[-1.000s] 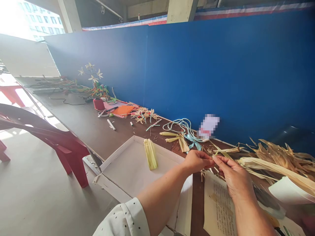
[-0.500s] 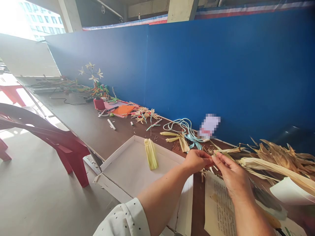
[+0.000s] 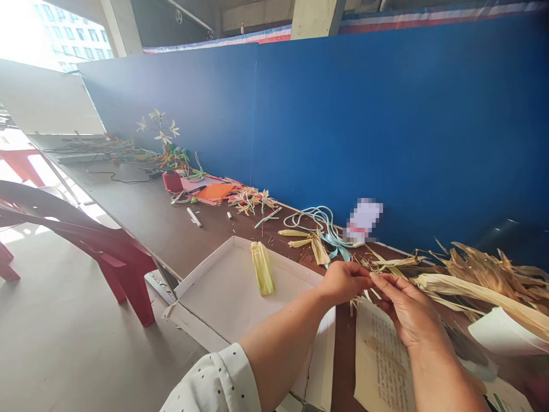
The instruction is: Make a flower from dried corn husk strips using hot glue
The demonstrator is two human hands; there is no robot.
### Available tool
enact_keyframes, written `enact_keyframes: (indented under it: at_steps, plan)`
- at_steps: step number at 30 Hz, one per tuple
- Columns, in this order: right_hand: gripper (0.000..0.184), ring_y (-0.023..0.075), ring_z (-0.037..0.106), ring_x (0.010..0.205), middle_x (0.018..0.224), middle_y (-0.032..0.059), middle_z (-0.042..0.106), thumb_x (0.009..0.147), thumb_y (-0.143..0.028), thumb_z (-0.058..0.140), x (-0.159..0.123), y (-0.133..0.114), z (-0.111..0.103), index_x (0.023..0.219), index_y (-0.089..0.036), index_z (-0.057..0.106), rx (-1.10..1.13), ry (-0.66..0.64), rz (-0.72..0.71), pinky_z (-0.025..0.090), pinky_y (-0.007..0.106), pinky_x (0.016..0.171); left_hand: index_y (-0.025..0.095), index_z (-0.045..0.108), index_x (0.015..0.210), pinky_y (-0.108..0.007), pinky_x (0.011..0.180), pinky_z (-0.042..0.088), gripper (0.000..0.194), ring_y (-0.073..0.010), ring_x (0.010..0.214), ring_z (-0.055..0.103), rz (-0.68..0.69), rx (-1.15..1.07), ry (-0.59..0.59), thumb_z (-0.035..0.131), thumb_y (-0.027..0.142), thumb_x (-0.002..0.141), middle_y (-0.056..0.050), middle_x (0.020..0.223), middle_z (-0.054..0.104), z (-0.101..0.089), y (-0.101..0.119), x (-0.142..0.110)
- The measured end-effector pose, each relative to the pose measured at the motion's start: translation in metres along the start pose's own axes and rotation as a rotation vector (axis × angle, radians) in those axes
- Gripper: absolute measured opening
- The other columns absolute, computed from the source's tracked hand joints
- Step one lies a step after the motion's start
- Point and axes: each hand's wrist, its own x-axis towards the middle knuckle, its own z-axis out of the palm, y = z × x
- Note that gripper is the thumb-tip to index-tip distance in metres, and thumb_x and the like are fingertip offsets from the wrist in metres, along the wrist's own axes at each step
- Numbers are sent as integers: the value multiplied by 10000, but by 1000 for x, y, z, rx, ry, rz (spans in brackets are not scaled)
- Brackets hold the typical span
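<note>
Over the table's right part, my left hand (image 3: 343, 281) and my right hand (image 3: 409, 309) meet at the fingertips, each closed in a pinch. Whatever lies between the fingers is too small and covered to make out. Just beyond them are pale dried corn husk strips (image 3: 397, 262). Left of my left hand lies a small husk piece with two rolled yellowish ends (image 3: 318, 249). A flat, pleated pale-green husk (image 3: 262, 269) rests in the shallow white box lid (image 3: 223, 303). Below my right hand is a handwritten sheet (image 3: 381, 360), partly covered by my forearm.
At the right are a heap of brown husks (image 3: 484, 269), a long pale husk (image 3: 484, 290) and a white bowl (image 3: 493, 332). Blue cord (image 3: 315, 214) lies by the blue partition (image 3: 386, 114). Farther left are a red thread spool (image 3: 172, 182), orange paper (image 3: 217, 191) and a red chair (image 3: 124, 274).
My right hand has turned slightly, its lower fingers now curled beneath. Both hands stay pinched together in nearly the same spot. The husk in the box lid lies as before.
</note>
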Motion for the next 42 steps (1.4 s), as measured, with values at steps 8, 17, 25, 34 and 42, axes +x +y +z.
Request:
enact_keyframes:
  at_steps: [8, 17, 25, 34, 42]
  plan:
    - [358, 60, 426, 513, 672, -21, 567, 464, -286, 883, -5, -6, -1, 737, -193, 671, 167, -99, 95, 364, 165, 393, 118, 694, 839, -223, 645, 474, 224, -97, 619, 542, 72, 22, 41, 696, 293, 701, -2, 653, 611, 4, -2, -3]
    - [358, 64, 439, 540, 740, -3, 590, 513, -243, 872, -4, -6, -2, 824, -199, 700, 246, -159, 136, 401, 162, 414, 110, 690, 827, -231, 649, 469, 269, -86, 602, 532, 13, -45, 0, 729, 329, 675, 2, 646, 591, 3, 0, -3]
    - [332, 50, 446, 547, 739, -15, 603, 523, -243, 879, 0, -1, -5, 777, -204, 668, 310, -202, 144, 394, 145, 436, 94, 674, 767, -242, 652, 457, 293, -62, 561, 500, -29, -253, -3, 768, 341, 641, 3, 619, 584, 2, 15, -8]
    - [375, 53, 408, 479, 619, -26, 574, 401, -302, 908, 0, -3, 1, 690, -199, 692, 222, -37, -29, 355, 173, 383, 106, 647, 718, -250, 658, 455, 297, -66, 568, 519, -25, -340, -1, 773, 358, 624, -22, 677, 624, 0, 13, -3]
    - [422, 48, 424, 545, 815, 11, 656, 405, -315, 901, -1, -1, 4, 787, -207, 757, 204, 96, -31, 384, 145, 406, 114, 644, 712, -271, 710, 473, 291, -72, 586, 541, -60, -313, 11, 777, 355, 618, -18, 665, 622, -1, 9, -1]
